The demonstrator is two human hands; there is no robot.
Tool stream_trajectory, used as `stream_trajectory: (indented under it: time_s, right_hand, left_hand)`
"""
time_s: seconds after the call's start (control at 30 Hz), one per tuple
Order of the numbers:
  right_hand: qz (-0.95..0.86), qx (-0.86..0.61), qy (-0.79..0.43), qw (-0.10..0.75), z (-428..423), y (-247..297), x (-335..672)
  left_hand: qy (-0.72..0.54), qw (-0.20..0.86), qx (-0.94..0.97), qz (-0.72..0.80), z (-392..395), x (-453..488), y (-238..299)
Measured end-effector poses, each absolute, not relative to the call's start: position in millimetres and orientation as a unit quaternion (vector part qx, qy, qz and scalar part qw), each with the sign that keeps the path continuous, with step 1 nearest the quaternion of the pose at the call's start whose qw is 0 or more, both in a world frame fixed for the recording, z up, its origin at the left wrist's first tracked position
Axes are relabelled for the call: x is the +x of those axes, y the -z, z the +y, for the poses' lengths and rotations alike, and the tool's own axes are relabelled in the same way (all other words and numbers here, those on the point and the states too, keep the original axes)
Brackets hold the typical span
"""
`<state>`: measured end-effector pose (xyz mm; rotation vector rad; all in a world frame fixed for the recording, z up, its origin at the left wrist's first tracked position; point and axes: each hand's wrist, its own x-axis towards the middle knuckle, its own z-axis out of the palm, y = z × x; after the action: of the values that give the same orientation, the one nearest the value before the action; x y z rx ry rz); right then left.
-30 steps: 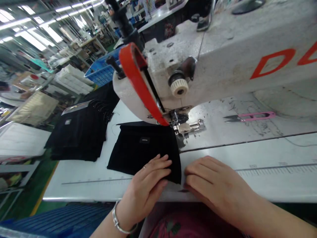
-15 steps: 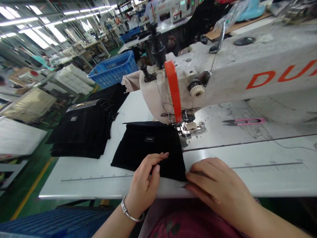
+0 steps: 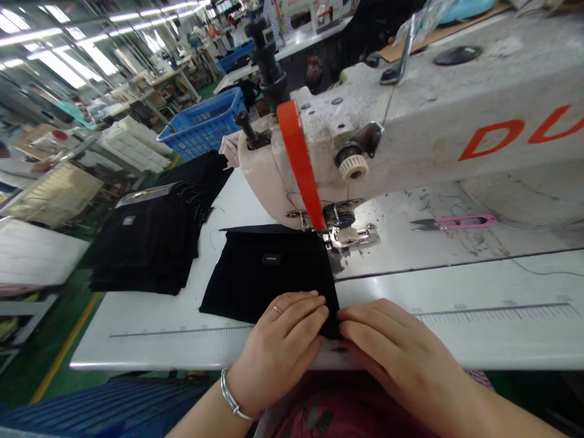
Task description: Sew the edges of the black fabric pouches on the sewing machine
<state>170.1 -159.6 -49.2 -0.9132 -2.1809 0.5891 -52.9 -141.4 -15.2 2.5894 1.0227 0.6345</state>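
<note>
A black fabric piece with a small woven label lies flat on the sewing table. Its far right corner sits at the presser foot of the sewing machine. My left hand, with a ring and a silver bangle, is closed over the near edge, fingers together and thumb hidden beneath. At the near right corner, my right hand pinches the fabric edge between fingers and thumb. Both hands are close together, fingertips almost meeting at that corner.
A stack of black fabric pieces lies on the left of the table. Pink thread snips rest right of the presser foot. A blue crate stands behind. A ruler scale runs along the front.
My left hand has moved right and its fingers have closed onto the fabric's near edge. The right hand stays at the corner. The whole view has shifted slightly.
</note>
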Motion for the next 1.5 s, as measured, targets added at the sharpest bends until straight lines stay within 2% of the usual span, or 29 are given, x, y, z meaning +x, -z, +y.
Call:
stream_trajectory:
  time_s: [0.1,0.2,0.27,0.57,1.1,1.5]
  right_hand:
    - [-0.848,-0.338,-0.221,0.342,-158.7,47.7,169.7]
    - [-0.855,-0.33,-0.217,0.336,-157.8,49.0,169.4]
    - [-0.862,-0.328,-0.207,0.327,-157.6,50.4,169.6]
    - [-0.869,-0.318,-0.21,0.317,-159.4,47.5,175.0]
    - [-0.866,-0.307,-0.185,0.349,-157.0,42.4,175.6]
    - [-0.887,-0.294,-0.195,0.299,-133.5,32.0,178.4]
  left_hand:
    - [-0.269,0.164,0.868,0.383,-141.5,-53.6,12.7]
    - [-0.295,0.131,0.859,0.397,-145.2,-51.0,10.0]
    - [-0.282,0.108,0.874,0.381,-147.7,-47.6,10.6]
    - [-0.2,0.124,0.908,0.346,-148.7,-48.0,23.1]
    - [-0.239,0.164,0.913,0.286,-140.7,-50.2,22.2]
    - [-0.216,0.146,0.927,0.269,-118.7,-51.4,17.8]
